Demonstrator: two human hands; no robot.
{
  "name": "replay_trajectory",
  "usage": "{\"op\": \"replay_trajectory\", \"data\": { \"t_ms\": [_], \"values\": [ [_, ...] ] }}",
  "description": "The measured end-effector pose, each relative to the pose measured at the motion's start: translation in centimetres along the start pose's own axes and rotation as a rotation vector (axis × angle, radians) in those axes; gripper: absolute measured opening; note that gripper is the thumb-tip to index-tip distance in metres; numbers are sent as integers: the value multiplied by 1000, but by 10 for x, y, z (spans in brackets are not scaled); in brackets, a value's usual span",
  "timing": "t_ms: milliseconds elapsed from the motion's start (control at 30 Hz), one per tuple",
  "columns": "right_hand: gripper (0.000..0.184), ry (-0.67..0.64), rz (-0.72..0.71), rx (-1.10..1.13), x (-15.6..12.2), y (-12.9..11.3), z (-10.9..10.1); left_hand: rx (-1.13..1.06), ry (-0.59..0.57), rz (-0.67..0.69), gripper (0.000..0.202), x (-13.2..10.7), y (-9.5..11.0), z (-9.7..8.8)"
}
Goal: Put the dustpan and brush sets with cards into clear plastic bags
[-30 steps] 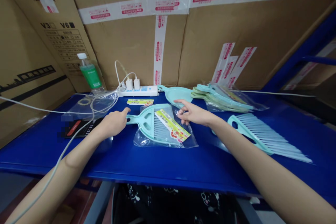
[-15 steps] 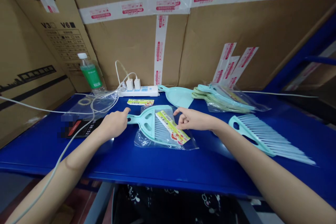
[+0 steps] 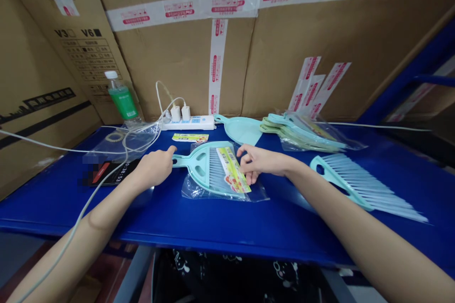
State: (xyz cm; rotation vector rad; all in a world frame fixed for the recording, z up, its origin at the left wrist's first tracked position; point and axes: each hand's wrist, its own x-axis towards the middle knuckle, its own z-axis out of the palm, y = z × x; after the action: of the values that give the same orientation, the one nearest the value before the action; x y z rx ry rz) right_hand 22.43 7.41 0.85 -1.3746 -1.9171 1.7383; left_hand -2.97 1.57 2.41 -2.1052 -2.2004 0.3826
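Note:
A mint dustpan with a brush inside (image 3: 208,170) lies in a clear plastic bag (image 3: 199,190) on the blue table (image 3: 227,227). My left hand (image 3: 154,169) is closed around the dustpan's handle at the bag's mouth. My right hand (image 3: 256,163) rests on the bag's right side, fingers curled against a yellow-green label card (image 3: 232,175) that lies on the brush.
A loose mint brush (image 3: 359,184) lies to the right. Behind are a bare dustpan (image 3: 241,129), a stack of bagged sets (image 3: 302,132), a second label card (image 3: 190,138), a power strip (image 3: 188,123), a green bottle (image 3: 121,99), empty bags (image 3: 122,144), a phone (image 3: 112,173). Cardboard boxes form the back wall.
My right hand drew back from the bag's far edge onto the label card and curled, turning the card more upright along the brush. My left hand stayed on the handle.

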Motion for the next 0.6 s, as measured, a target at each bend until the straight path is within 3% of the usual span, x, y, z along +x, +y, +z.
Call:
{"op": "replay_trajectory", "data": {
  "t_ms": [367, 600],
  "values": [
    [38, -72, -4, 30, 1, -1, 6, 19, -19, 0, 45, 0, 1, 0],
    [36, 26, -51, 18, 3, -3, 9, 36, -18, 3, 45, -1, 1, 0]
  ]
}}
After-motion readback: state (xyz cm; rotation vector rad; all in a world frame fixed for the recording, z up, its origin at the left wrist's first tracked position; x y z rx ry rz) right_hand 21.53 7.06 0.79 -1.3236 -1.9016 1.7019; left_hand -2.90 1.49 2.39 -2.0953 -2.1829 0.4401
